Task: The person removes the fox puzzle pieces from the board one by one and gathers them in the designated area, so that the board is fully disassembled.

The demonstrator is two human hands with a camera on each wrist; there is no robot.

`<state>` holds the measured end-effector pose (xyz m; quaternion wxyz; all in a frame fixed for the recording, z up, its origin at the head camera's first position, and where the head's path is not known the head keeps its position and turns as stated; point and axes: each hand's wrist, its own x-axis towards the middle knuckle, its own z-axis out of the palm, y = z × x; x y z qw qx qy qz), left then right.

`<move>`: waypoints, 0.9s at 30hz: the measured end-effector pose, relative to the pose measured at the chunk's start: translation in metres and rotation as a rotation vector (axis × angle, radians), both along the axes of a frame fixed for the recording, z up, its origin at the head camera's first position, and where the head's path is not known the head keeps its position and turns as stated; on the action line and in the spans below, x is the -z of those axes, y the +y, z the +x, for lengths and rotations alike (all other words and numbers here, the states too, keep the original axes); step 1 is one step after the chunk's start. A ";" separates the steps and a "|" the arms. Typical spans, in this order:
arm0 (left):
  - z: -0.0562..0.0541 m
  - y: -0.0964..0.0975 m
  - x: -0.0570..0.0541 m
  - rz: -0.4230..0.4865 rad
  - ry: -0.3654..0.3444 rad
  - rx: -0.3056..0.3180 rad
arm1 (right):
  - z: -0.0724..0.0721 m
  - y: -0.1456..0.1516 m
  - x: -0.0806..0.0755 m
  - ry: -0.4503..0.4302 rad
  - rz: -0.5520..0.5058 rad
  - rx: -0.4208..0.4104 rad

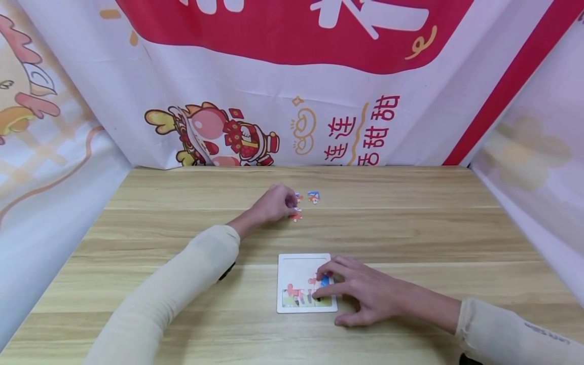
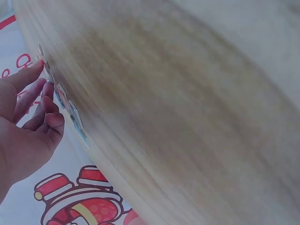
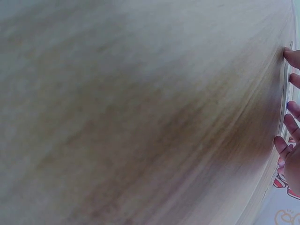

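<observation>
My left hand [image 1: 276, 203] reaches to the far part of the table, its fingertips right at a small orange-and-white jigsaw piece [image 1: 296, 215]. Another jigsaw piece [image 1: 298, 196] lies partly behind those fingers, and a blue-and-orange one [image 1: 314, 196] lies just to their right. In the left wrist view, the left hand [image 2: 30, 122] has its thumb and fingers apart beside the flat pieces [image 2: 70, 112]. Nearer, a white puzzle tray [image 1: 303, 257] holds several joined pieces [image 1: 298, 296] along its near side. My right hand [image 1: 365, 291] spreads over the tray's right edge, fingertips touching the pieces there.
The wooden table [image 1: 205, 304] meets a printed white-and-red cloth [image 1: 274, 76] at the back. More cloth hangs at the left [image 1: 55, 152] and the right [image 1: 534, 152]. Both forearms wear pale sleeves.
</observation>
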<state>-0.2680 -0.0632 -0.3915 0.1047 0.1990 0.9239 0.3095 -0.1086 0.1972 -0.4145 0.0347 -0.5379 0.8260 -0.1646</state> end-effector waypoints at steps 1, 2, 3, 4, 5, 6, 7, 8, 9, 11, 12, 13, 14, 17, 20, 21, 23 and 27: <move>0.000 0.000 0.000 -0.007 0.002 0.002 | 0.000 0.000 0.000 -0.001 0.001 0.000; 0.001 0.000 0.000 -0.011 0.004 0.005 | 0.000 0.000 0.000 -0.002 0.002 0.001; 0.001 0.000 0.000 -0.015 0.005 0.008 | 0.000 0.000 0.000 -0.002 0.002 0.001; 0.002 0.000 -0.001 -0.020 0.008 0.012 | 0.000 0.000 0.000 -0.002 0.003 0.001; 0.002 -0.001 -0.001 -0.024 0.012 0.019 | 0.000 0.000 0.000 -0.003 0.004 0.001; 0.003 -0.001 -0.001 -0.029 0.019 0.026 | 0.000 0.000 0.000 -0.004 0.004 0.002; 0.003 -0.002 -0.001 -0.031 0.025 0.032 | 0.000 0.000 0.000 -0.004 0.005 0.002; 0.004 -0.003 -0.002 -0.032 0.032 0.037 | 0.000 0.000 0.000 -0.004 0.004 0.003; 0.005 -0.003 -0.003 -0.035 0.041 0.042 | 0.000 0.000 0.000 -0.004 0.004 0.003; 0.008 -0.006 -0.005 -0.028 0.052 0.047 | 0.000 0.000 0.000 -0.001 0.004 0.002; 0.010 -0.007 -0.006 -0.020 0.054 0.047 | 0.000 0.000 0.000 0.000 0.002 0.002; 0.013 -0.008 -0.008 -0.013 0.060 0.055 | 0.000 0.000 0.000 0.003 0.002 0.000; 0.016 -0.009 -0.010 -0.004 0.062 0.063 | -0.001 0.000 -0.001 0.004 0.001 -0.001; 0.028 -0.013 -0.014 0.020 0.068 0.120 | -0.001 0.000 -0.002 0.007 0.000 -0.008; 0.045 -0.016 -0.017 0.026 0.086 0.208 | -0.002 -0.001 -0.004 -0.001 -0.003 -0.012; 0.050 -0.016 -0.018 0.026 0.093 0.241 | -0.002 -0.001 -0.005 -0.009 -0.006 -0.012; 0.062 -0.018 -0.019 0.018 0.109 0.293 | -0.003 -0.002 -0.006 -0.034 -0.018 -0.007; 0.082 -0.021 -0.019 -0.006 0.112 0.362 | -0.005 -0.002 -0.009 -0.126 -0.061 0.020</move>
